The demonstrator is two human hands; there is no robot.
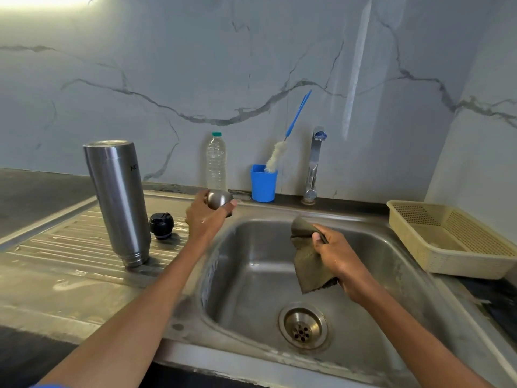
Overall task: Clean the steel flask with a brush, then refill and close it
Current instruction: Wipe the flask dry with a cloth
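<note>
The steel flask (119,203) stands upside down on the ribbed drainboard (70,247), left of the sink. Its black stopper (161,225) lies just right of it. My left hand (205,217) holds the flask's steel cup lid (219,198) at the sink's back left corner. My right hand (333,250) grips an olive cloth (307,264) that hangs over the basin. The bottle brush (279,155), white bristles and blue handle, leans in a blue cup (263,184) behind the sink. A clear plastic water bottle (216,163) with a green cap stands by the wall.
The steel sink (251,275) has a drain (303,326) at its front. A chrome tap (314,166) rises at the back edge. A beige plastic basket (453,239) sits on the counter at the right. Marble wall behind.
</note>
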